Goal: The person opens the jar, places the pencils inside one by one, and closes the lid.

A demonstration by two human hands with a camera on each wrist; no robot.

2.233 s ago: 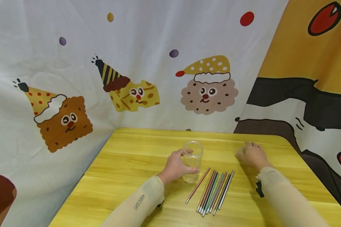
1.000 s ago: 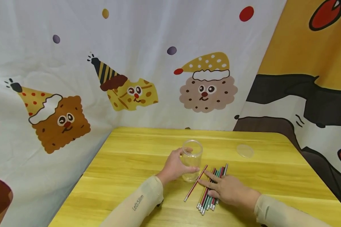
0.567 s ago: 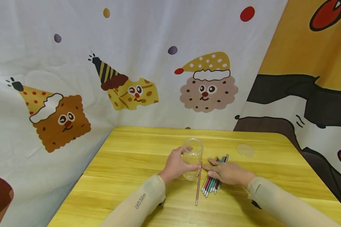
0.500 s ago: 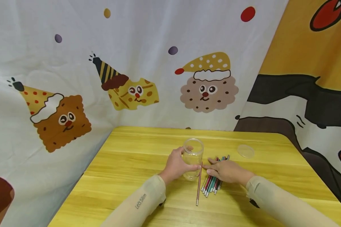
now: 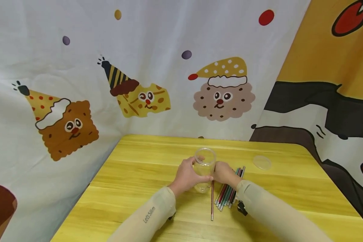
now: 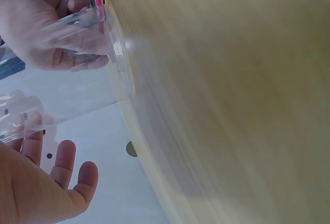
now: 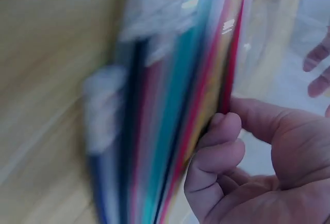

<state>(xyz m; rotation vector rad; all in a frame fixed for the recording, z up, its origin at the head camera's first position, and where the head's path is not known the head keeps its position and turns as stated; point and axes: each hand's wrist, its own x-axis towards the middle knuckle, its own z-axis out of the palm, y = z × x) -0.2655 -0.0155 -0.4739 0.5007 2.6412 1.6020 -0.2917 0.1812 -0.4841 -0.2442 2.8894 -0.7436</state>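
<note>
Your left hand [image 5: 186,177] has fingers curled round the jar [image 5: 204,169]; your right hand [image 5: 225,173] has fingers pinching the red pencil [image 5: 212,203]. Step judged: pickup; next likely calls for a steady lift.

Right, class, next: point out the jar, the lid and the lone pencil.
Jar [image 5: 204,170], head view: side wall.
Lid [image 5: 262,162], head view: middle of its disc.
Lone pencil [image 5: 212,202], head view: middle of its shaft.
</note>
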